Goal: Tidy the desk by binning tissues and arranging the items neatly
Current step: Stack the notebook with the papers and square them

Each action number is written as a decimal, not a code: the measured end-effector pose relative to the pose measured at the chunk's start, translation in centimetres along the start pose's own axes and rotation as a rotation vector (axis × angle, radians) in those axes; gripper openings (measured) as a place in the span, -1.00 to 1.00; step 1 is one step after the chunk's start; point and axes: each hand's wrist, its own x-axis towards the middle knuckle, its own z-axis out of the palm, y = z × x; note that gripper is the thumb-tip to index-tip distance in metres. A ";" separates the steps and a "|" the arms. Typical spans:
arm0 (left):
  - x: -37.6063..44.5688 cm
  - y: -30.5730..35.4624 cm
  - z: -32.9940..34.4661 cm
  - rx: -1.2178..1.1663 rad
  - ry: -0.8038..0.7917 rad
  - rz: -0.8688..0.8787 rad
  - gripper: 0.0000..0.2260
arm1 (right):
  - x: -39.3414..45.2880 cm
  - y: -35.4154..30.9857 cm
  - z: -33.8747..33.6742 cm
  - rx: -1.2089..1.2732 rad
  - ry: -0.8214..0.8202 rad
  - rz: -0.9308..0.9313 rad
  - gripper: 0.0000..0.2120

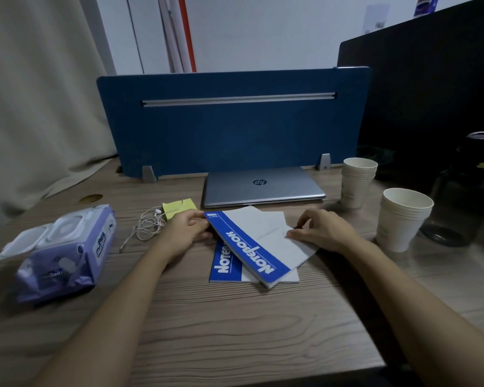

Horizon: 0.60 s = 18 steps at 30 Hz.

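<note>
In the head view, the left hand [185, 229] pinches the far left corner of a blue-and-white paper notebook [259, 244], its fingers [200, 222] curled narrowly round the blue spine edge. The right hand [323, 229] rests on the same notebook's white cover at the right, fingers bent with the tips pressing the paper; whether the thumb hooks under the edge cannot be told. This upper notebook lies tilted across a second blue-and-white notebook [224, 265], which lies flat on the wood-grain counter [235, 325] near the middle.

At the left, a purple soft pack of wet wipes [67, 255] lies with its white flip lid open; its contents cannot be seen. A stack of white paper cups [401, 219] stands at the right, the top cup showing nothing inside, and a second stack of white paper cups [356, 181] stands farther back.

A tangled white earphone cable [148, 223] lies just left of the left hand, touching a yellow sticky-note pad [179, 206]. A closed silver laptop [263, 185] lies far centre, before a blue divider panel [229, 121].
</note>
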 end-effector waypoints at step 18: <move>-1.5 2.2 2.0 0.459 -0.269 0.088 -0.66 | -1.6 -1.0 -0.2 0.288 -0.234 -0.237 -0.73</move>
